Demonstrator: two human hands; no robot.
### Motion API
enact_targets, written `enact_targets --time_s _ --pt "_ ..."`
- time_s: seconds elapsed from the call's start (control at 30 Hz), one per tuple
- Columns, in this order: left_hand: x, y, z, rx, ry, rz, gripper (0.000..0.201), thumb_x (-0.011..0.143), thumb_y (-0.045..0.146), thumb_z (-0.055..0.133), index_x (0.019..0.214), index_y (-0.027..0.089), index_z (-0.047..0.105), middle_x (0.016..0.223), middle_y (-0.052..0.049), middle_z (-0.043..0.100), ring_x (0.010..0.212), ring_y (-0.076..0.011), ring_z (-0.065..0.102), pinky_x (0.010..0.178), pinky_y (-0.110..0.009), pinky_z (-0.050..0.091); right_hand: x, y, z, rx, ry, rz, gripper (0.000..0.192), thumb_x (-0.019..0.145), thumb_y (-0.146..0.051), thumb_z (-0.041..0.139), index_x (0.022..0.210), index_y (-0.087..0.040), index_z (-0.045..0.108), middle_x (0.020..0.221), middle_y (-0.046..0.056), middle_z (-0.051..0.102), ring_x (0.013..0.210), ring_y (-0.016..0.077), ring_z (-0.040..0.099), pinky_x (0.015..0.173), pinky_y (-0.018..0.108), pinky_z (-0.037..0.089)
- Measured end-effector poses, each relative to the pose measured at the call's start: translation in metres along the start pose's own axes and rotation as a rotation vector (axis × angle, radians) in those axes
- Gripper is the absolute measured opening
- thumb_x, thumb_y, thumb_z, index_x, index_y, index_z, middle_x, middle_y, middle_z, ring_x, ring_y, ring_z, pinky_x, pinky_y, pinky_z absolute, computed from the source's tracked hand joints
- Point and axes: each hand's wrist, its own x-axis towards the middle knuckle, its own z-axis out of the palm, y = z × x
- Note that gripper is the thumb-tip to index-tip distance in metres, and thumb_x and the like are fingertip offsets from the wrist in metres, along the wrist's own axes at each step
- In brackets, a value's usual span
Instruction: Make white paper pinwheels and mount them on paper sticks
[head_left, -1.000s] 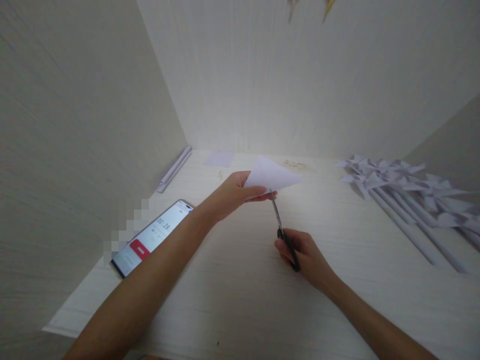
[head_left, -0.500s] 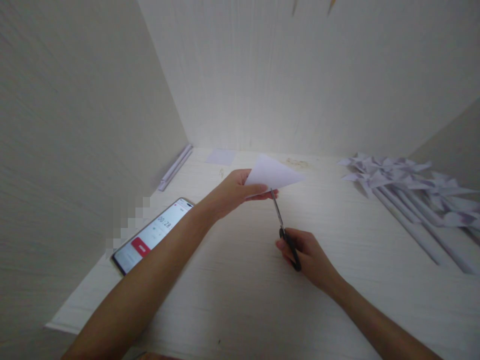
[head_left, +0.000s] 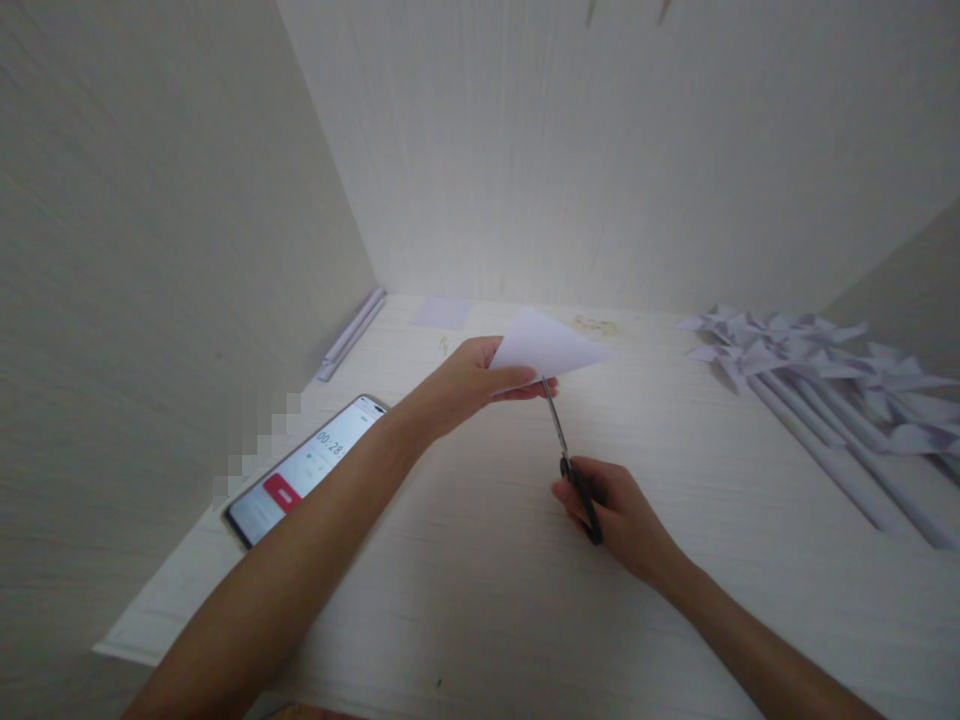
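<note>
A white piece of paper point(head_left: 546, 345), with a pointed corner toward the right, is pinched in my left hand point(head_left: 484, 378), thumb on top and fingers beneath. My right hand point(head_left: 607, 505) grips the black handles of a pair of scissors point(head_left: 581, 498). The scissors' metal blades point up and away, and their tips meet the paper's near edge beside my left thumb. Whether the blades have cut into the paper cannot be made out.
A phone point(head_left: 307, 470) with a running timer lies at the left, partly behind my left forearm. Rolled paper sticks point(head_left: 351, 335) rest by the left wall, near a flat paper square point(head_left: 442, 313). Several paper pinwheels point(head_left: 787, 340) on paper sticks lie at the right.
Almost nothing differs. Both hands, the paper and the scissors keep their places, with only a slight shift of the whole view.
</note>
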Motion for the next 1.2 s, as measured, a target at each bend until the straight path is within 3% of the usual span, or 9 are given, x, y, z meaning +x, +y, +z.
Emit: enact_targets --time_s 0.53,0.83,1.2 --pt "0.0 -0.001 -0.002 -0.01 -0.014 -0.005 0.02 0.069 0.015 0.055 0.088 0.009 0.058 0.084 -0.007 0.064 0.078 -0.0132 0.06 0.082 -0.032 0.044 -0.002 0.001 -0.001 -0.024 -0.014 -0.018 0.037 0.072 -0.047 0.047 0.052 -0.019 0.033 0.046 -0.005 0.03 0.043 0.007 0.028 0.04 0.022 0.021" --pt "0.001 -0.005 0.006 -0.079 0.076 -0.002 0.019 0.066 0.016 0.058 0.083 0.008 0.058 0.077 -0.006 0.065 0.074 -0.0136 0.061 0.082 -0.034 0.044 -0.003 -0.002 -0.001 0.079 -0.048 0.002 0.038 0.071 -0.05 0.046 0.053 -0.019 0.034 0.044 -0.005 0.034 0.04 0.0068 0.03 0.038 0.022 0.022" --pt "0.001 -0.008 0.01 -0.084 0.129 0.027 0.021 0.066 0.018 0.059 0.085 0.008 0.058 0.077 -0.006 0.065 0.074 -0.0139 0.061 0.082 -0.034 0.044 -0.001 -0.001 -0.001 0.05 -0.008 -0.004 0.039 0.07 -0.051 0.047 0.052 -0.02 0.033 0.043 -0.005 0.033 0.04 0.0068 0.03 0.039 0.023 0.021"
